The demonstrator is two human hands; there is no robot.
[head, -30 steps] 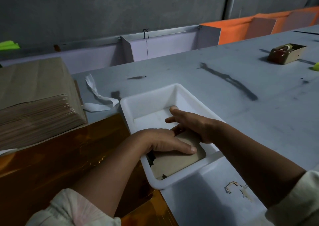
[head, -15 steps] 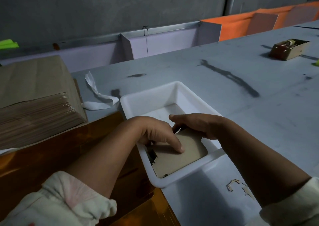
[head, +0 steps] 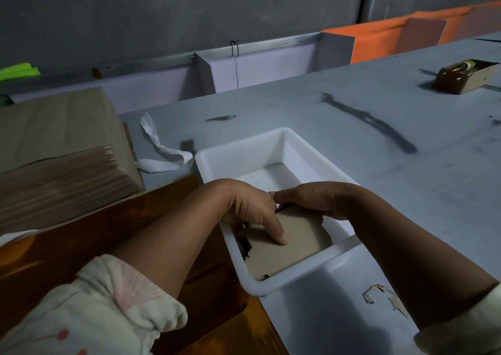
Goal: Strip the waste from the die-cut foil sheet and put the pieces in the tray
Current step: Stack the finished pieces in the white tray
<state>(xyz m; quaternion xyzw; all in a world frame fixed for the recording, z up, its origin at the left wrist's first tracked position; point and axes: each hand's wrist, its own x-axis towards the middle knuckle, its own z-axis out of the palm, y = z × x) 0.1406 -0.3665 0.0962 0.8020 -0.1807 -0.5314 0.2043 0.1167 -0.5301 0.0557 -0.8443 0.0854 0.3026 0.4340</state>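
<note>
Nearest, by the counter's near edge on the right, a few waste scraps [head: 379,296] lie loose on the counter [head: 352,143] just beside the right forearm. A sweep of that sleeve could drag them off the edge or flick them in among the good cards. On the near left, the amber foil sheet [head: 67,259] lies under the left forearm, and weight or a twist from the arm could crease it or slide it. Just beyond, the brown pieces [head: 301,243] sit as a stack in the near end of the white tray [head: 238,162], close against its near and left walls. I cannot tell whether they lie flat. The left hand [head: 244,208] presses a straight forefinger on the top card, with its other fingers curled down at the stack's left edge. The right hand [head: 320,198] holds the far edge with bent fingers; its thumb is hidden. The near-left corner of the stack looks ragged, so it may snag the wall. If either hand lets go unevenly, the cards could fan out or tip into the bare far half of the tray. A hard push might also skate the light tray across the counter. Farther left, a white paper strip [head: 162,156] and a tall stack of sheets [head: 62,173] stand near the tray, close enough for an elbow to knock. A small cardboard box [head: 466,79] sits well apart, toward the far right corner.
</note>
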